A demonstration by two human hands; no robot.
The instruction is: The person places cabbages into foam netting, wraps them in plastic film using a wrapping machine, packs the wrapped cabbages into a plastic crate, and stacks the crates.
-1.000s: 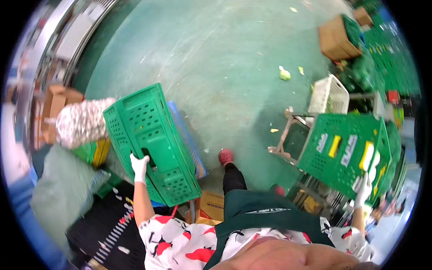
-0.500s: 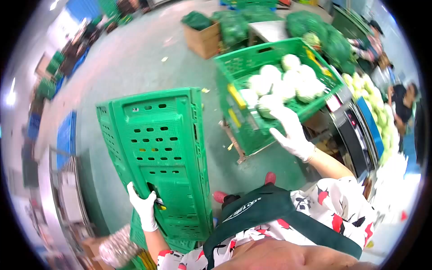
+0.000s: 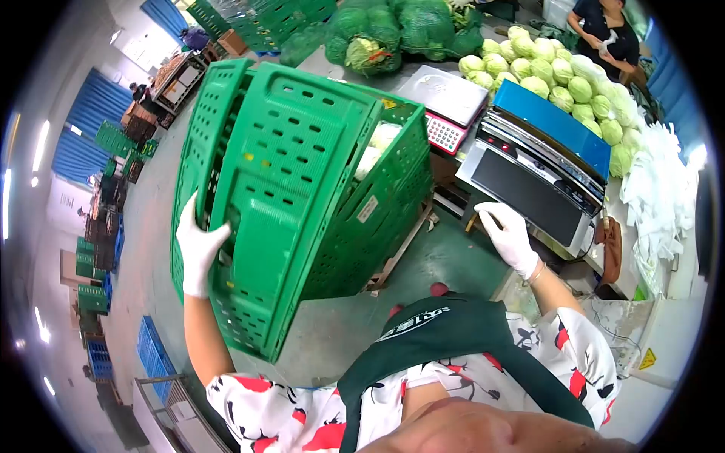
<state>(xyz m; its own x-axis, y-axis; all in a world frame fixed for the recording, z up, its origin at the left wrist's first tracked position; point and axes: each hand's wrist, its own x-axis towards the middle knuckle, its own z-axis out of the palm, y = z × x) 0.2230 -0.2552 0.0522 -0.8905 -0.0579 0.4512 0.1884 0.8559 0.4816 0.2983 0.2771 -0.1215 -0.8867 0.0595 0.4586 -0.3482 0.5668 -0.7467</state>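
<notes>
My left hand [image 3: 198,253], in a white glove, grips a folded green plastic crate [image 3: 294,158] by an opening in its side. The crate is tilted upright to my left and covers much of another green crate [image 3: 385,219]. A few pale round cabbages [image 3: 384,137] show inside that second crate; the rest are hidden. My right hand [image 3: 510,238], also gloved, holds nothing, its fingers apart in the air. Nearest to it is the dark plate of a film-wrapping machine [image 3: 529,192].
A scale with a red keypad [image 3: 447,134] stands beside the machine. Behind it lies a heap of cabbages [image 3: 559,75], with white bags [image 3: 661,204] at the right. Green net sacks [image 3: 423,30] are at the back, and a person [image 3: 604,38] sits at the far right.
My left hand has lifted the folded crate up and forward, against the cabbage crate. My right hand has moved away from the cabbages toward the machine. The view has turned right.
</notes>
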